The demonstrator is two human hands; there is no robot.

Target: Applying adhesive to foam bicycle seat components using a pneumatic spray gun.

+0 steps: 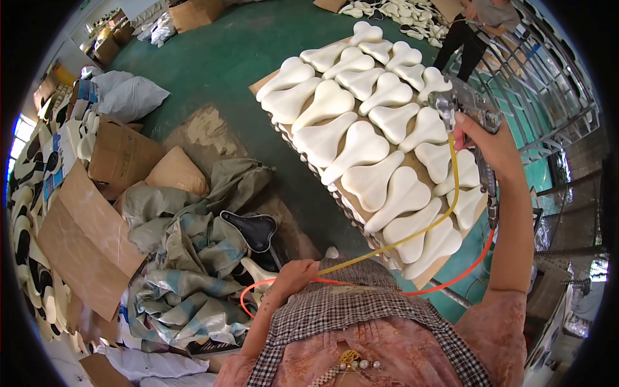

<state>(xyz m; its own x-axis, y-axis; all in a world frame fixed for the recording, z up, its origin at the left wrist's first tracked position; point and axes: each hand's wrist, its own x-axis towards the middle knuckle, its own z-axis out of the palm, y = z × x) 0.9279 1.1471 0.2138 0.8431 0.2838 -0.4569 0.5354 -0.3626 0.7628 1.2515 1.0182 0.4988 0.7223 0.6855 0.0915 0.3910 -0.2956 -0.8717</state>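
My right hand (483, 138) is wrapped round the handle of a metal spray gun (445, 103), held above the far right side of a board of white bicycle saddle pads (358, 145). A yellow hose (456, 184) curves down from the gun's front, and an orange hose (480, 258) runs from the base of its handle. Both hoses lead across my checked apron to my left hand (296, 277), which is closed round them at my waist. The saddle pads lie in close rows on brown cardboard (422, 278), with their edges almost touching.
To the left lie crumpled grey-green sacks (193, 238), a black bicycle saddle (253, 230) and an opened cardboard box (90, 242). White bags (132, 97) sit farther back. Another person (467, 39) stands beyond the board, near metal racks (548, 84). More pads (400, 16) are heaped at the back.
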